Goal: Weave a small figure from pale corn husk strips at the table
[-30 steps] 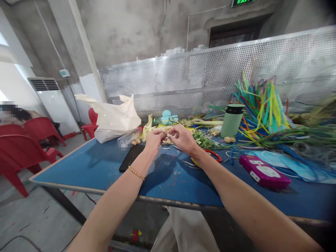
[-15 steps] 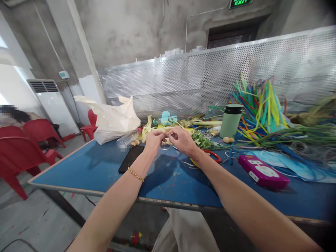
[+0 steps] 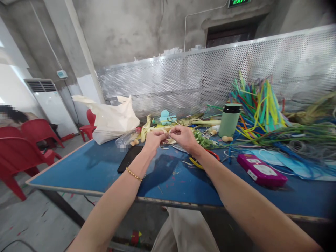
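Note:
My left hand [image 3: 155,140] and my right hand [image 3: 184,139] meet fingertip to fingertip above the blue table, both pinched closed. Whatever lies between the fingertips is small and pale; I cannot make out its kind. Just behind the hands are pale dried husks [image 3: 146,128] and a bunch of green leaves [image 3: 203,140]. A black phone [image 3: 130,159] rests on the table left of my left wrist. Partly hidden under my right forearm are scissors or pliers with a yellow handle [image 3: 195,163] and a red handle [image 3: 214,154].
A white plastic bag [image 3: 115,119] and a clear bottle [image 3: 127,138] stand back left. To the right are a green tumbler [image 3: 230,120], a purple power strip [image 3: 261,170], blue masks [image 3: 278,161] and a heap of coloured strips [image 3: 265,108]. Red chairs [image 3: 21,154] stand beyond the table's left edge.
My right hand's fingers have shifted slightly and look a little more extended, still pinched near the left. The yellow handle under my right forearm shows more. The view has moved slightly.

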Motion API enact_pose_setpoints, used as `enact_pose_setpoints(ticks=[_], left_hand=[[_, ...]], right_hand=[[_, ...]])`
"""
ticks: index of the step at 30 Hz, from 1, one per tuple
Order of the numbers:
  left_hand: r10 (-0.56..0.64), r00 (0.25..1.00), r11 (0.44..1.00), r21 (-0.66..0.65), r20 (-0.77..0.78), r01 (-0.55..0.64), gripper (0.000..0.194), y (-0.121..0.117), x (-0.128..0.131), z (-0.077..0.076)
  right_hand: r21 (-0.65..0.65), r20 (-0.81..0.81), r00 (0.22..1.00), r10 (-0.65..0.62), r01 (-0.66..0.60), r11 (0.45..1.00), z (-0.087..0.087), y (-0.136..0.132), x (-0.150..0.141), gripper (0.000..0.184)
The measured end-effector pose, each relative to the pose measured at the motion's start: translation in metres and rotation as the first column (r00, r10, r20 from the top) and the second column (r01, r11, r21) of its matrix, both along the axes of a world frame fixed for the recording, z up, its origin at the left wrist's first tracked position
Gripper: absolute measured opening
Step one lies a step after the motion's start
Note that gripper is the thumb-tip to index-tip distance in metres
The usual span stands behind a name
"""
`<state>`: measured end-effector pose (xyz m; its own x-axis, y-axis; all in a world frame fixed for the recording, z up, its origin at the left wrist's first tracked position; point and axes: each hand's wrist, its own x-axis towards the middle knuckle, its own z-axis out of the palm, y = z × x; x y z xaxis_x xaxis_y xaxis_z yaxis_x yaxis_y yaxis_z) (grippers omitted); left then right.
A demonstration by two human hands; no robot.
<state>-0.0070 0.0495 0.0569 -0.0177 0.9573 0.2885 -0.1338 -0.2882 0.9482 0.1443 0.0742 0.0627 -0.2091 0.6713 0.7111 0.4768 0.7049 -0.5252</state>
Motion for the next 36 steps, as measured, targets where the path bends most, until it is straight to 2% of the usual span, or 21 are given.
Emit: enact_pose_setpoints(ticks=[4, 6, 8, 10, 12, 16, 21, 26, 30, 33, 36], left_hand=[[-0.025, 1.0, 1.0, -0.017, -0.016, 0.025, 0.027, 0.0, -0.002, 0.001], [-0.045, 0.999, 0.999, -0.02, -0.028, 0.045, 0.026, 0.0, -0.003, 0.001], [-0.075, 0.996, 0.997, -0.021, -0.046, 0.074, 0.024, 0.001, -0.004, 0.0], [-0.098, 0.993, 0.995, -0.023, -0.062, 0.097, 0.024, 0.001, -0.005, 0.0], [-0.113, 0.991, 0.993, -0.034, -0.075, 0.111, 0.023, 0.001, -0.005, 0.0], [-0.143, 0.985, 0.988, -0.073, -0.092, 0.137, 0.019, -0.001, -0.006, 0.002], [-0.155, 0.979, 0.986, -0.085, -0.131, 0.145, 0.021, -0.004, -0.007, 0.005], [-0.128, 0.982, 0.99, -0.079, -0.136, 0.118, 0.019, -0.002, -0.008, 0.004], [-0.102, 0.986, 0.991, -0.099, -0.132, 0.09, 0.017, 0.001, -0.011, 0.004], [-0.086, 0.989, 0.992, -0.106, -0.123, 0.073, 0.016, 0.002, -0.012, 0.005], [-0.065, 0.991, 0.992, -0.118, -0.118, 0.051, 0.016, 0.003, -0.013, 0.006]], right_hand=[[-0.001, -0.039, 0.998, -0.044, 0.044, 0.999, 0.002, 0.0, 0.002, 0.003], [-0.027, -0.067, 0.997, -0.029, 0.027, 0.999, 0.002, 0.0, 0.002, 0.005], [-0.115, -0.116, 0.991, 0.069, -0.082, 0.99, 0.002, 0.0, 0.003, 0.009], [-0.23, -0.181, 0.964, 0.195, -0.234, 0.945, 0.001, 0.0, 0.004, 0.014], [-0.309, -0.221, 0.941, 0.257, -0.318, 0.896, 0.001, -0.001, 0.005, 0.017], [-0.362, -0.226, 0.942, 0.246, -0.316, 0.877, 0.003, -0.004, 0.006, 0.016], [-0.393, -0.34, 0.917, 0.208, -0.339, 0.855, 0.002, -0.006, 0.003, 0.016], [-0.442, -0.412, 0.89, 0.198, -0.385, 0.81, 0.002, -0.009, 0.0, 0.016], [-0.497, -0.415, 0.895, 0.163, -0.373, 0.784, 0.007, -0.011, 0.004, 0.017], [-0.576, -0.373, 0.918, 0.131, -0.34, 0.743, 0.01, -0.012, 0.009, 0.023], [-0.618, -0.321, 0.931, 0.172, -0.344, 0.707, 0.011, -0.014, 0.013, 0.025]])
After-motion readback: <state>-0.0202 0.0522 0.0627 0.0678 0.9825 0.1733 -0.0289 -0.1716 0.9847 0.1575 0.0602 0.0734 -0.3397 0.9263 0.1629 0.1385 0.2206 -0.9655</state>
